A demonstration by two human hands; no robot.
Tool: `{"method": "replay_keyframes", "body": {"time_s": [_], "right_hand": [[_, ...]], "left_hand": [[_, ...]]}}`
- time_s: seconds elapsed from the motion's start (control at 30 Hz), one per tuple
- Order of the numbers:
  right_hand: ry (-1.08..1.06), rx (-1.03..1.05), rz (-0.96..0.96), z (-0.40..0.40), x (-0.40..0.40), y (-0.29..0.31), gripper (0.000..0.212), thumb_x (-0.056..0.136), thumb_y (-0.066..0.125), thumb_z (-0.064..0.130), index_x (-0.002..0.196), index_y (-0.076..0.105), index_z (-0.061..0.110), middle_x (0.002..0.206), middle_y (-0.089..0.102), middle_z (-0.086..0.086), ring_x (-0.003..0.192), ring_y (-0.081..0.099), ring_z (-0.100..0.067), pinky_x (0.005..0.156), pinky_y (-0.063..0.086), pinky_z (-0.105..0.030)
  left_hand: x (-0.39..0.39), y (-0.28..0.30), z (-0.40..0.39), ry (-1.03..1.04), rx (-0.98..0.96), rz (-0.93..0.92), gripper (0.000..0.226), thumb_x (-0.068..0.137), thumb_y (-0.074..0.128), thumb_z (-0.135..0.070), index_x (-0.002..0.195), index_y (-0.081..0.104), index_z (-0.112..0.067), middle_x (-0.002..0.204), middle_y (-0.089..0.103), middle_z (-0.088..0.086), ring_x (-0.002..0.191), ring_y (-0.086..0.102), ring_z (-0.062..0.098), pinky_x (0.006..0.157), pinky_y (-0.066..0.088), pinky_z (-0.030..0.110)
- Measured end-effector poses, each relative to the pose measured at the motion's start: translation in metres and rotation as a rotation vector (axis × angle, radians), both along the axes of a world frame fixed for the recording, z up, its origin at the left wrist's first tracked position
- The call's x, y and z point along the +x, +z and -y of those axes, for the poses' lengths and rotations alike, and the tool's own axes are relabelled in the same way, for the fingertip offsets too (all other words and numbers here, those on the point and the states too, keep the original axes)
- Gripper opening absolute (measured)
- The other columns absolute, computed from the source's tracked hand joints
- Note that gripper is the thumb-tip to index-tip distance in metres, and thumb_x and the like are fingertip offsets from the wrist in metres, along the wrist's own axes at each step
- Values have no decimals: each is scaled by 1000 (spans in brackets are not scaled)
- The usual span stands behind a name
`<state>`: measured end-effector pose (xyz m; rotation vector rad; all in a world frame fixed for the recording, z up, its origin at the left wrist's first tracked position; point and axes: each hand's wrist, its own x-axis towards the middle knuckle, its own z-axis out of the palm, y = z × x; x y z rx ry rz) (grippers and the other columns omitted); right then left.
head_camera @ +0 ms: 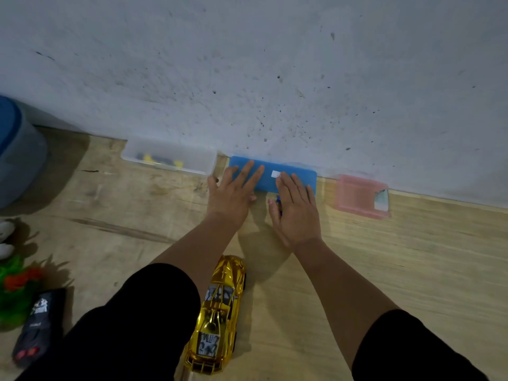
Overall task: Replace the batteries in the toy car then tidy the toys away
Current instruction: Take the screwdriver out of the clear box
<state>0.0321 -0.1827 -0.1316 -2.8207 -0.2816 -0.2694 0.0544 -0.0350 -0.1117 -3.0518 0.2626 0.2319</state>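
Both hands reached forward over the floor to a blue box (286, 176) set against the wall. The left hand (233, 193) lay flat with fingers spread wide, its fingertips resting on the box's left part. The right hand (298, 209) was also open and flat on the box's right part, though a small blue object (278, 200), too small to identify, showed tucked under its thumb.

A clear box (170, 160) with yellow and dark pieces inside sat just left of the blue one, and a pink box (360, 196) stood to its right, all along the wall.

The gold car (220, 314) lay on the floor between the person's forearms, well behind the hands. Its long axis ran roughly away from the person, one end pointing towards the blue box.

A black car (38, 325) and a green toy (16, 287) lay at the far left.

The toys were still out, so tidying seemed unfinished; whether the batteries were changed could not be told.
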Motion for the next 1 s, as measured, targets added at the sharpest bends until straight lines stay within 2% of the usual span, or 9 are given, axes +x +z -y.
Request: {"method": "replay_keyframes", "body": {"time_s": [0.1, 0.27, 0.43, 0.57, 0.7, 0.77, 0.87, 0.93, 1.0], "right_hand": [[2, -104, 18, -5, 8, 13, 53, 91, 32, 40, 122, 57, 5, 126, 60, -13, 122, 54, -29, 101, 41, -51], [95, -165, 166, -38, 21, 36, 48, 89, 37, 35, 120, 60, 8, 124, 62, -10, 119, 57, -26, 98, 42, -53], [221, -168, 244, -104, 29, 53, 51, 86, 36, 34, 121, 61, 7, 120, 65, -8, 114, 60, -24, 95, 46, -50], [255, -205, 266, -163, 36, 42, 49, 86, 38, 34, 121, 61, 8, 119, 65, -8, 113, 61, -24, 95, 47, -45], [223, -243, 216, -196, 39, 20, 50, 82, 66, 32, 125, 58, 7, 124, 63, -9, 117, 59, -25, 97, 46, -44], [188, -259, 201, -207, 38, 11, 52, 81, 67, 31, 126, 57, 7, 126, 61, -9, 118, 58, -26, 97, 45, -45], [124, -289, 253, -214, 37, 2, 48, 88, 43, 30, 128, 55, 7, 130, 59, -10, 121, 56, -26, 99, 44, -45], [116, -280, 266, -215, 39, 0, 48, 89, 40, 28, 129, 55, 7, 130, 59, -10, 121, 56, -26, 98, 45, -45], [118, -269, 276, -215, 41, -1, 46, 89, 43, 26, 130, 54, 8, 130, 59, -8, 120, 57, -25, 96, 48, -43]], "left_hand": [[1, 12, -8, -37, 5, -41, 64, 101, 30, -39, 148, -14, -32, 159, -6, -7, 143, 8, 20, 106, 20, 51], [-15, 33, -75, 90, -81, 109, 69, 96, 44, -36, 151, 3, -29, 159, 9, -10, 145, 9, 16, 106, 19, 53], [-10, 48, -157, 196, -35, 105, 70, 96, 43, -36, 151, 0, -27, 159, 4, -9, 146, 1, 15, 108, 15, 54], [5, 41, -199, 177, -66, 91, 63, 99, 38, -34, 151, 2, -30, 160, 1, -10, 146, -2, 15, 109, 14, 57], [17, 23, -215, 55, -82, 76, 61, 100, 35, -23, 151, 2, -31, 159, 0, -11, 146, -3, 14, 108, 14, 55], [18, 12, -221, 40, -124, 45, 57, 101, 30, -24, 151, 2, -31, 159, 1, -12, 146, -2, 11, 107, 14, 54], [21, -1, -229, 12, -218, 134, 54, 99, 35, -24, 150, 17, -33, 157, 18, -12, 145, 16, 12, 100, 24, 54], [24, -8, -232, -42, -274, 279, 51, 90, 38, -25, 141, 41, -31, 145, 45, -7, 132, 44, 16, 87, 37, 53], [28, -13, -235, -63, -294, 366, 50, 84, 38, -27, 131, 54, -32, 132, 59, -7, 118, 57, 18, 77, 42, 46]]}}
